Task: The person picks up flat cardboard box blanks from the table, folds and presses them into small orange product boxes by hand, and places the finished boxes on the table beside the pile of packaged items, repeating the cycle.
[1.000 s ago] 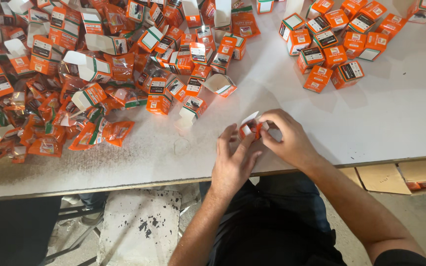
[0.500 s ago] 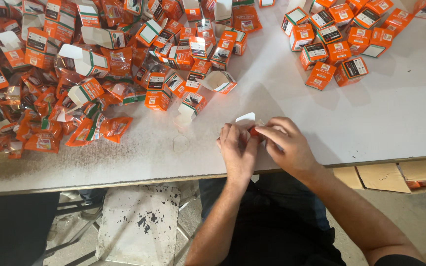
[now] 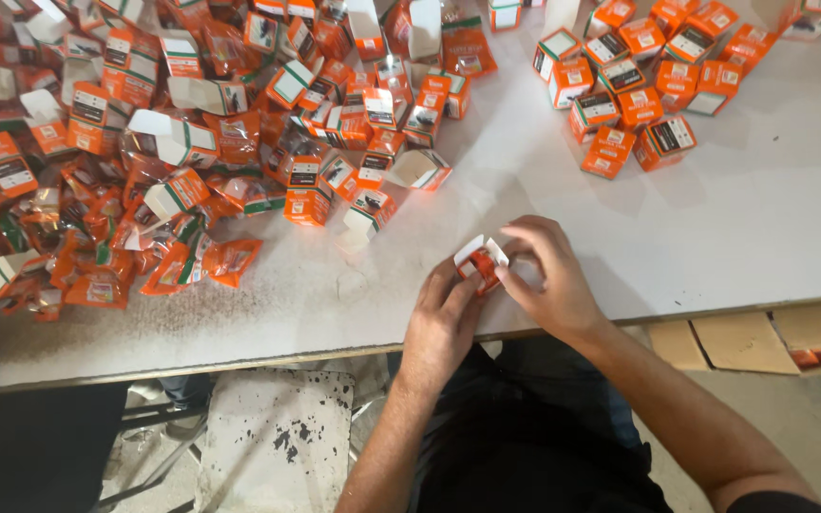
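Both hands meet at the near edge of a white table (image 3: 762, 228). My left hand (image 3: 441, 321) and my right hand (image 3: 548, 275) together hold one small orange and white carton (image 3: 482, 261). Its white top flaps stand open and an orange item shows inside. The fingers of both hands pinch the carton's sides just above the table top.
A large heap of open orange cartons and orange plastic pouches (image 3: 192, 161) covers the table's left and far middle. A group of closed orange cartons (image 3: 648, 85) sits at the far right. Flattened cardboard (image 3: 743, 342) lies below the table at right, a spattered white stool (image 3: 277, 437) at lower left.
The view has shifted, so the hands and carton sit a little higher in frame. The fingers have reworked the carton, whose white flaps now stand open on top.
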`<state>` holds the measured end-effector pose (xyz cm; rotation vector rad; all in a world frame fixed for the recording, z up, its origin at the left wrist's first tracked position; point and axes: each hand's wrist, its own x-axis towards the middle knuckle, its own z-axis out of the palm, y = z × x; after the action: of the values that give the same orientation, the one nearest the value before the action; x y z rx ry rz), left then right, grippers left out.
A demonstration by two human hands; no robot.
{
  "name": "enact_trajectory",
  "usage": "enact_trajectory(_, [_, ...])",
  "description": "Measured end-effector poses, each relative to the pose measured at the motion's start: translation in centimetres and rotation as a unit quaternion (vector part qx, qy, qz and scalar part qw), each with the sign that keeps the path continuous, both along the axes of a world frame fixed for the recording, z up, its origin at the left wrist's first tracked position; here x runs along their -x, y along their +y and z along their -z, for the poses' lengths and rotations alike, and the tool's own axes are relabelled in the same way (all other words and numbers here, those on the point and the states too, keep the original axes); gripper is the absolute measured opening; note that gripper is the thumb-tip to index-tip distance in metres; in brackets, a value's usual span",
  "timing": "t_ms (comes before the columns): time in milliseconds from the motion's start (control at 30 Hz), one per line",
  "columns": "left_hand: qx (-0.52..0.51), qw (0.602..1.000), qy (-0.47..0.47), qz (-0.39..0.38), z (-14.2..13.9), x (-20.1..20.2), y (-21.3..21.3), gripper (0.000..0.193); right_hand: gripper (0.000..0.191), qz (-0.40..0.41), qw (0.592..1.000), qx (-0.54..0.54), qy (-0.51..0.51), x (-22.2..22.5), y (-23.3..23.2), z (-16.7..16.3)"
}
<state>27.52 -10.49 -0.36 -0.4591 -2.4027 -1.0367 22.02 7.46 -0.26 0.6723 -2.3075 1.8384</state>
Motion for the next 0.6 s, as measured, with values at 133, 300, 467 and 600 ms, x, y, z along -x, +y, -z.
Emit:
enact_trajectory(133, [-0.034, 0.999, -0.039, -0.002, 0.3, 0.1, 0.2, 0.039, 0.037, -0.027, 0.991, -0.116, 0.056, -0.6, 0.6, 0.1])
enact_trajectory(300, [-0.076, 0.995, -0.067, 0.019, 1.1, 0.2, -0.1, 0.034, 0.03, -0.071, 0.965, -0.178, 0.176, 0.6, 1.0, 0.6])
enact_trajectory(467, [-0.093, 0.992, -0.077, 0.028, 1.5, 0.3, -0.4, 0.033, 0.022, -0.049, 0.995, -0.087, 0.006, 1.2, 0.3, 1.5])
enact_trajectory(600, [-0.138, 0.984, -0.101, 0.049, 1.4, 0.2, -0.5, 0.037, 0.035, -0.049, 0.99, -0.132, 0.005, 0.8, 1.0, 1.1])
